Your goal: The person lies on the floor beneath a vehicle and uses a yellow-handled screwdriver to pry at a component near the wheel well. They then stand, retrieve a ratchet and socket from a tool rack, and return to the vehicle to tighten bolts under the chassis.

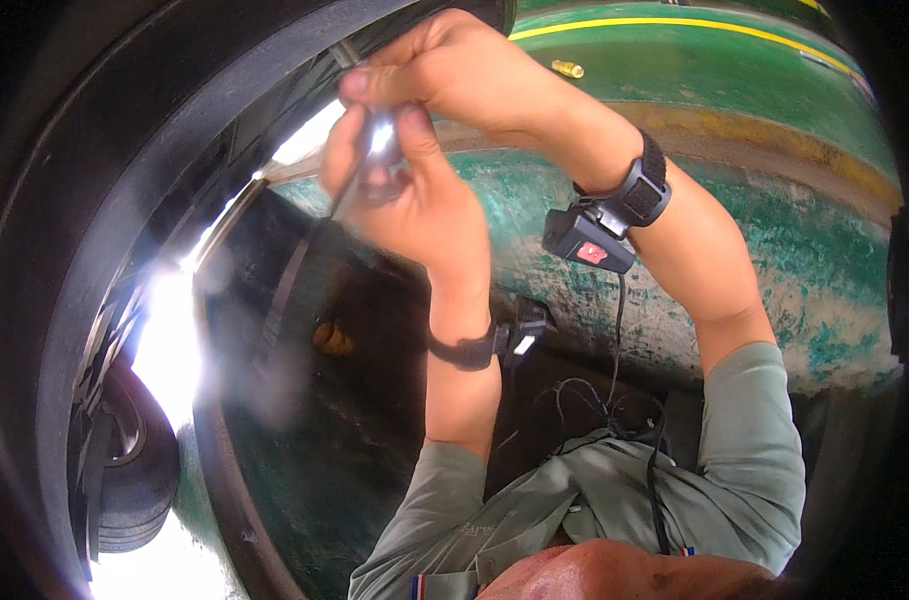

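Note:
Both my hands are raised under a vehicle, close together beside a dark curved edge. My left hand (409,200) is closed around a metal tool with a shiny rounded head (382,138); it looks like a ratchet wrench, with a long handle blurred by motion. Just above, my right hand (434,72) pinches a thin metal rod (345,52) between thumb and fingers. Its upper end reaches toward the vehicle's underside. Whether rod and tool are joined is hidden by the fingers.
A black tyre (139,485) stands at lower left, near bright glare. Around me are worn green pit walls (664,250). A small yellow cylindrical object (567,69) lies on the green floor above, and an orange-yellow item (332,340) lies in the dark pit. Cables hang at my chest.

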A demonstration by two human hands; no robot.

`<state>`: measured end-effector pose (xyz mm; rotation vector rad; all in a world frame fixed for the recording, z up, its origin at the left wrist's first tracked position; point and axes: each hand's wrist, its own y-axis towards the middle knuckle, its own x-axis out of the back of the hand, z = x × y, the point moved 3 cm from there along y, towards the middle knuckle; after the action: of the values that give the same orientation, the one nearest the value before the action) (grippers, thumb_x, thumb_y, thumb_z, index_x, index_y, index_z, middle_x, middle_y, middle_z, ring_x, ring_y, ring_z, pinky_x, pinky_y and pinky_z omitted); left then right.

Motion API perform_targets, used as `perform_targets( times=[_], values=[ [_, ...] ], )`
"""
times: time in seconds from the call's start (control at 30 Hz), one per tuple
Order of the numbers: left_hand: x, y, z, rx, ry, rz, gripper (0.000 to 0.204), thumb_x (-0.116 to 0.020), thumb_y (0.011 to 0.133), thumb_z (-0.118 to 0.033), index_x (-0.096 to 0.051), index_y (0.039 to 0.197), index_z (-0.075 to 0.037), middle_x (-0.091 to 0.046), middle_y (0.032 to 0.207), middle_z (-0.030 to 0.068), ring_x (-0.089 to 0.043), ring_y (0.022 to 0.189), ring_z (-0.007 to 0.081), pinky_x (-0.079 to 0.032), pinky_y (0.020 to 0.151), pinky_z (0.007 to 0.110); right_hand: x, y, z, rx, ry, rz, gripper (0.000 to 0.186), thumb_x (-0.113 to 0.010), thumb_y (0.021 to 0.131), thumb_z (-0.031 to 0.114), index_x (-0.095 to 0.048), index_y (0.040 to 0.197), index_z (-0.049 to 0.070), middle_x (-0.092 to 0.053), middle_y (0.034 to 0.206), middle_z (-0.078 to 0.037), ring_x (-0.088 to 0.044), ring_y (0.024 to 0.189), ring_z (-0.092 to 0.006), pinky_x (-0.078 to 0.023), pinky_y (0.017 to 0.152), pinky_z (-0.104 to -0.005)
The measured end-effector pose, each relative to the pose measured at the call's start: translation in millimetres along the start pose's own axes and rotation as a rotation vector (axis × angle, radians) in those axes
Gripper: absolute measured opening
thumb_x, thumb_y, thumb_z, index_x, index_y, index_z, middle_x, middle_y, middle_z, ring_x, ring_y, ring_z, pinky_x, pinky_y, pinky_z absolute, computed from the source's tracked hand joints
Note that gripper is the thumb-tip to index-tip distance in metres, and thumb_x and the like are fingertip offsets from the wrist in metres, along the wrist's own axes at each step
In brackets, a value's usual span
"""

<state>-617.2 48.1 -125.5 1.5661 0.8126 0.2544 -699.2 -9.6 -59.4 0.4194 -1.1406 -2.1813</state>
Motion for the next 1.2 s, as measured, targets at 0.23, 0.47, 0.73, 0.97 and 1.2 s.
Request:
perform_targets(
  times=[0.23, 0.47, 0.73, 0.97, 1.2],
  values=[
    [-6, -2, 1, -0.207, 0.285, -0.041, 0.040, -0.051, 0.106, -0.031, -0.044, 0.121, 0.005, -0.061, 0.102, 0.0177, -0.066, 0.085, 0.0217, -0.054, 0.074, 0.032, -1, -7, 14, -0.123, -0.113, -0.021, 0.027, -0.079, 0.083, 0.021, -0.072, 0.068, -0.001, -0.060, 0.054, -0.005, -0.053, 0.045, -0.0104, -0.042, 0.045, -0.0288],
    [1, 5, -2, -0.013, 0.083, 0.109, 0.039, -0.046, 0.108, -0.034, -0.045, 0.120, 0.003, -0.061, 0.103, 0.0146, -0.065, 0.080, 0.0180, -0.050, 0.063, 0.027, -2, 0, 8, -0.074, 0.009, 0.030, 0.019, -0.077, 0.082, 0.016, -0.079, 0.089, -0.001, -0.073, 0.075, -0.006, -0.057, 0.060, -0.0067, -0.045, 0.055, -0.0237],
    [3, 9, -10, -0.045, 0.267, 0.109, 0.055, -0.040, 0.107, -0.048, -0.052, 0.113, 0.006, -0.067, 0.086, 0.0188, -0.059, 0.060, 0.0152, -0.040, 0.054, 0.023, 5, 0, 9, -0.051, 0.067, 0.070, 0.020, -0.078, 0.082, 0.016, -0.079, 0.092, -0.001, -0.073, 0.079, -0.006, -0.051, 0.059, -0.0068, -0.037, 0.053, -0.0236],
    [8, 16, -2, 0.772, -0.777, 0.177, 0.051, -0.034, 0.109, -0.045, -0.052, 0.118, 0.002, -0.064, 0.101, 0.0182, -0.044, 0.048, 0.0105, -0.029, 0.041, 0.021, 17, 8, 1, -0.118, 0.028, 0.218, 0.021, -0.075, 0.089, 0.018, -0.078, 0.096, -0.001, -0.067, 0.073, -0.001, -0.049, 0.059, -0.0066, -0.033, 0.052, -0.0213],
    [2, 31, 15, 1.076, -1.140, 0.257, 0.041, -0.036, 0.109, -0.043, -0.052, 0.119, -0.006, -0.061, 0.093, 0.0138, -0.037, 0.042, 0.0106, -0.024, 0.034, 0.022, 17, 12, 11, -0.040, -0.039, 0.191, 0.023, -0.076, 0.086, 0.024, -0.077, 0.085, 0.000, -0.065, 0.069, -0.004, -0.053, 0.060, -0.0109, -0.042, 0.057, -0.0291]
  ],
)
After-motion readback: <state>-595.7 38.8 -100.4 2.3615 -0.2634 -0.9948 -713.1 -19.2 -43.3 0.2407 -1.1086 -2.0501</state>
